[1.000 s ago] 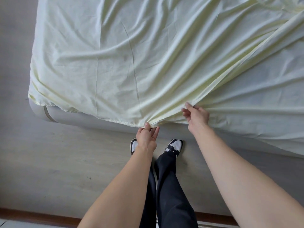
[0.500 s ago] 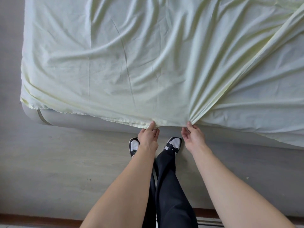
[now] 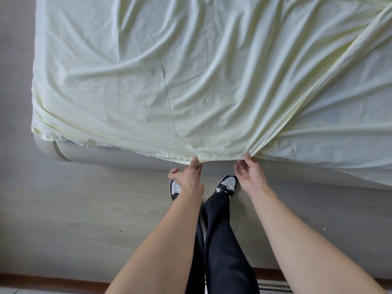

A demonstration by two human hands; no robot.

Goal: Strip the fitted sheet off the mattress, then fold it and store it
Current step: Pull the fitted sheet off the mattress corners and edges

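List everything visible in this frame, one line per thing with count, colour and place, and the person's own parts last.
fitted sheet: one, pale yellow, rumpled over the mattress top, its hem along the near edge.
mattress: one, grey-white, its near side showing below the hem.
floor: one, grey wood-look, in front of the bed.
skirting strip: one, brown, along the bottom edge.
shoes: two, black and white, by the mattress.
trousers: one pair, black, bottom centre.
left hand: one, fingertips at the hem.
right hand: one, fingertips at a gathered fold.
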